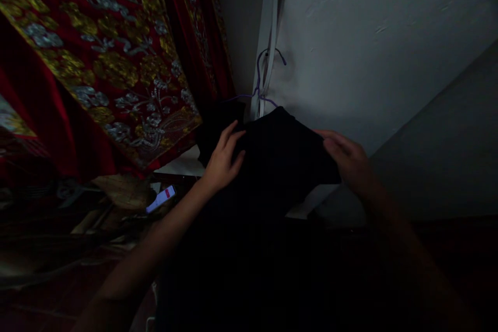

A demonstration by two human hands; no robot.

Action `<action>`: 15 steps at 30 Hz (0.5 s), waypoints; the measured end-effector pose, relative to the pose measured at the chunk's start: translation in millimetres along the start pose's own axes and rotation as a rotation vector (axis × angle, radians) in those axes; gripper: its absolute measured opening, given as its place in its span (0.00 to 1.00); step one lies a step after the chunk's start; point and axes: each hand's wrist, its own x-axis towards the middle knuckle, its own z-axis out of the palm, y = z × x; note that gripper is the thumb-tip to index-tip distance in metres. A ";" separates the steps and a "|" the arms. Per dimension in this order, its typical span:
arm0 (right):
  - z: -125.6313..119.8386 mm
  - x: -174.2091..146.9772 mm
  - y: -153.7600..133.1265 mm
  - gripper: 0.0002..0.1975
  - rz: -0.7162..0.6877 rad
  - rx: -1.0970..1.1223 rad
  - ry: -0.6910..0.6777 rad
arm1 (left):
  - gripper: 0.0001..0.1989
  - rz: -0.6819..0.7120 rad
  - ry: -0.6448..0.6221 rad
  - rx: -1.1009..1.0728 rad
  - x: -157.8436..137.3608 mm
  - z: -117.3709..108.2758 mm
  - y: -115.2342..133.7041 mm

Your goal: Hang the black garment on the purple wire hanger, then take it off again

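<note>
A black short-sleeved garment (272, 166) hangs on a thin purple wire hanger (259, 70) against the wall. My left hand (224, 160) rests on the garment near its neckline, fingers spread, holding nothing. At the other side, my right hand (348, 158) pinches the sleeve or shoulder edge between thumb and fingers. The hanger's hook is by a pale strap or cord that runs down the wall. The garment's lower part is lost in darkness.
Red cloth (128, 62) with gold and silver embroidery hangs at the upper left. Below it lie a lit phone (161, 198) and dim clutter. A pale wall (369, 36) fills the right side.
</note>
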 end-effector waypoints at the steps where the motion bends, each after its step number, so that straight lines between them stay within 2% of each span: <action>1: -0.4 -0.6 -0.4 0.13 -0.005 -0.005 -0.031 | 0.21 -0.014 -0.021 -0.028 -3.4 8.2 0.8; 3: 2.5 -0.3 -2.4 0.12 -0.022 -0.009 -0.044 | 0.22 -0.033 -0.049 -0.074 -7.8 20.3 4.0; 7: 11.6 11.2 -10.2 0.14 -0.053 0.020 0.146 | 0.23 -0.050 -0.017 -0.122 -9.6 23.0 12.5; 9: 13.6 20.5 -16.9 0.14 -0.057 0.057 0.233 | 0.22 -0.058 0.055 -0.126 -7.7 15.5 15.1; 12: 16.9 27.9 -32.0 0.14 -0.070 0.112 0.259 | 0.20 -0.085 0.208 -0.160 -1.2 0.6 17.2; 15: 23.2 22.8 -47.9 0.14 -0.100 0.124 0.286 | 0.17 -0.223 0.311 -0.364 8.3 -12.7 19.2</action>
